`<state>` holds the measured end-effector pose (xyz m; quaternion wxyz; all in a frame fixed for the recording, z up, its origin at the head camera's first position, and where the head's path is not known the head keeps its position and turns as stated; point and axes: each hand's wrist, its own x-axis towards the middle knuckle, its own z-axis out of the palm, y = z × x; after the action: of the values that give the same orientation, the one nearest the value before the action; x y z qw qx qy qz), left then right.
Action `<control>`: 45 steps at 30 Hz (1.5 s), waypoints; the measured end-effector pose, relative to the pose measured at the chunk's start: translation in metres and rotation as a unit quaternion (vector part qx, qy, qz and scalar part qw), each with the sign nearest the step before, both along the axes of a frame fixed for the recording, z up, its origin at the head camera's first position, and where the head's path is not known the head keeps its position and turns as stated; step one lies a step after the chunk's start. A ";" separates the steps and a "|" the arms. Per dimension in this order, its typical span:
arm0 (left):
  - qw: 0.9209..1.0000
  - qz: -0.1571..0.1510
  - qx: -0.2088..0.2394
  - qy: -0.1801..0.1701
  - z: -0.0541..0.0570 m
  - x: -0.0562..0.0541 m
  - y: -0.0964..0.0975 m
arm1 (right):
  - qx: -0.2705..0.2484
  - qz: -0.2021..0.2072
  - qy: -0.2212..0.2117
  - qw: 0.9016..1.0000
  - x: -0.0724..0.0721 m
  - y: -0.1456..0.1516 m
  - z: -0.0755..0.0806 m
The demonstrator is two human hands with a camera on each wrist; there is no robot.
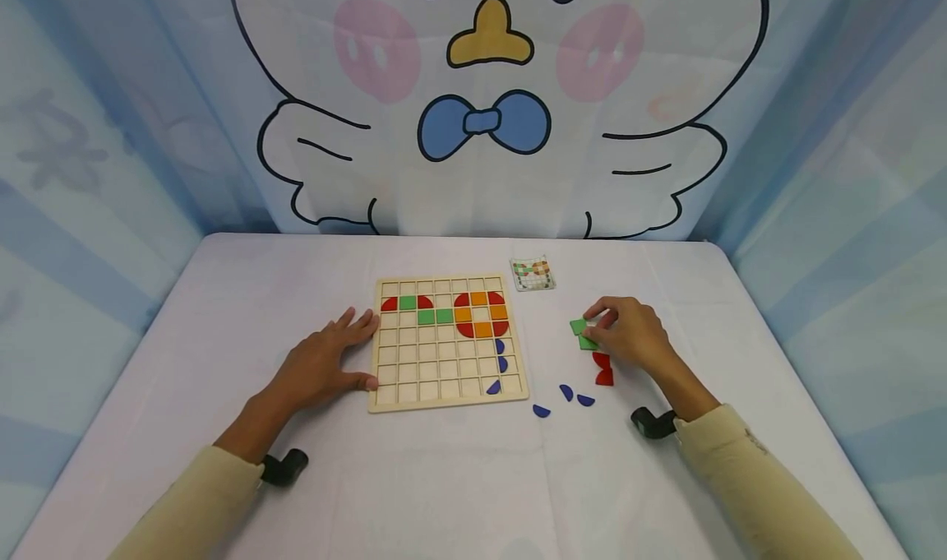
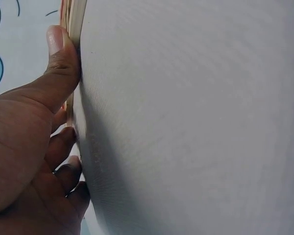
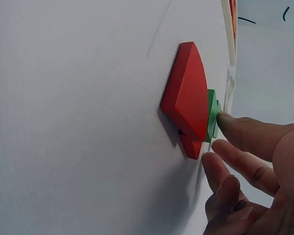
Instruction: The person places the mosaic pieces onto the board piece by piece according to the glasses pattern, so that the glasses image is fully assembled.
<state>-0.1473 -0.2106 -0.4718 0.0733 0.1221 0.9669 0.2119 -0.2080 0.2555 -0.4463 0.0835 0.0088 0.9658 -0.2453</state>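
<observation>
A wooden grid board [image 1: 436, 372] lies on the table, partly filled with red quarter-round, green square and orange square tiles. My left hand [image 1: 314, 371] rests against its left edge, thumb [image 2: 59, 54] and fingertips on the rim. To the right of the board, my right hand [image 1: 629, 330] has its thumb and index finger bent at a green square tile [image 1: 588, 343], pinching at its edge. Another green square tile [image 1: 578, 326] lies beside it. Two red quarter-round tiles [image 3: 186, 93] sit just nearer than the green ones.
Three blue half-round tiles [image 1: 493, 387] lie along the board's right side. Three more blue half-rounds [image 1: 542, 410] are on the white table between board and right arm. A small pattern card [image 1: 533, 274] lies beyond the board's far right corner. A printed curtain [image 1: 484, 190] hangs behind the table.
</observation>
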 end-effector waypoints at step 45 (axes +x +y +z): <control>1.000 0.001 0.005 -0.012 0.002 0.000 0.000 | -0.130 0.174 0.085 0.973 -0.012 -0.197 0.018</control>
<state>-0.1473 -0.2105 -0.4694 0.0843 0.1184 0.9650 0.2181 -0.2197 0.0580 -0.4280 0.0429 -0.1907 0.9160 -0.3504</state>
